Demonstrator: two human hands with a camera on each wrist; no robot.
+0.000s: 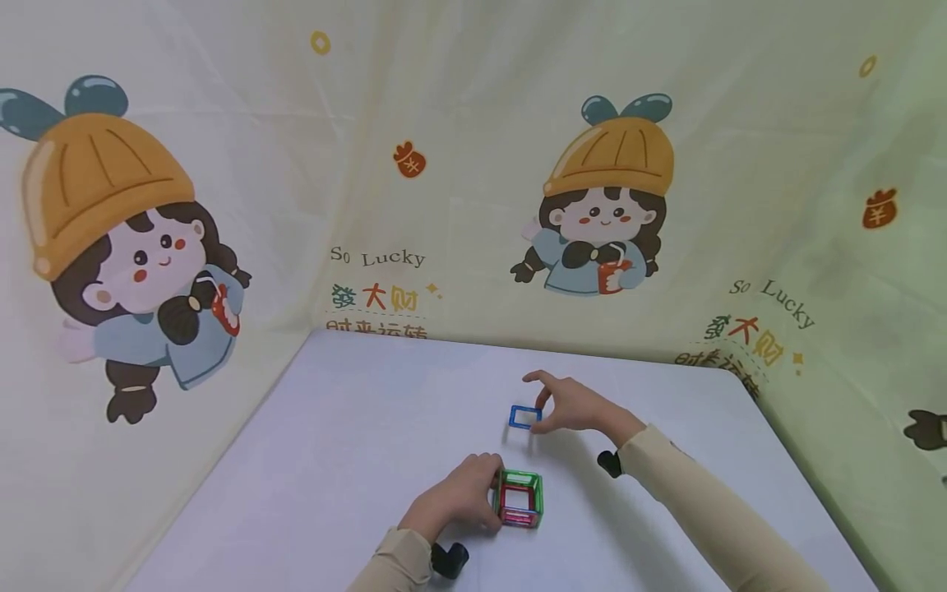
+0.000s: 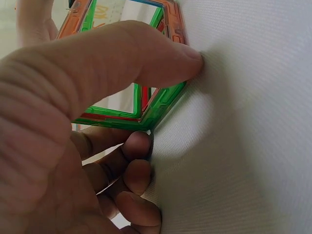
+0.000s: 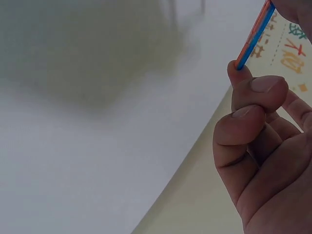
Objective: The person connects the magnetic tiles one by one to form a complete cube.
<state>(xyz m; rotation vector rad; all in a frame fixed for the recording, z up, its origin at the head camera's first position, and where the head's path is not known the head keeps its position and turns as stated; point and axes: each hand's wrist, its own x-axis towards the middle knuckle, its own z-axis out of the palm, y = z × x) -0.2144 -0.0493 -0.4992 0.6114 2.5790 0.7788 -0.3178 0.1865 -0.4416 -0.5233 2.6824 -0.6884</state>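
My left hand [image 1: 464,493] grips the left side of an open-framed cube of magnetic tiles [image 1: 538,500] resting on the white table. The cube shows green and red square frames. In the left wrist view, the thumb lies across the green and orange frames [image 2: 161,105] and the other fingers curl beneath them. Farther back and to the right, my right hand [image 1: 573,404] pinches a blue square magnetic tile [image 1: 524,407] by its edge, above the table. Seen edge-on in the right wrist view, the tile [image 3: 254,41] shows blue and orange strips; whether these are two tiles I cannot tell.
A white table [image 1: 355,427] lies under both hands. Behind it and along its sides hangs a cream cloth [image 1: 473,214] printed with cartoon figures and lettering. Black wrist cameras [image 1: 610,464] sit at both sleeves.
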